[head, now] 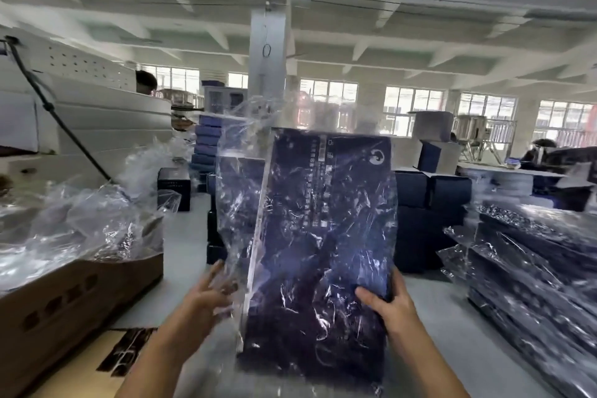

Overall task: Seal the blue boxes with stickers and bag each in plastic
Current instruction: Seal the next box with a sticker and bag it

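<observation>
A dark blue box (323, 236) stands upright in front of me inside a clear plastic bag (239, 191), whose loose top flaps above and to the left of the box. My right hand (387, 304) grips the box's lower right edge through the plastic, thumb on the front face. My left hand (206, 294) is blurred at the bag's lower left side, fingers spread against the loose plastic.
A brown carton (74, 300) full of clear plastic bags stands at the left. Bagged blue boxes (533, 268) are stacked at the right. Unbagged blue boxes (429, 203) are piled behind the held box. A flat cardboard sheet (106, 362) lies on the grey table (184, 245).
</observation>
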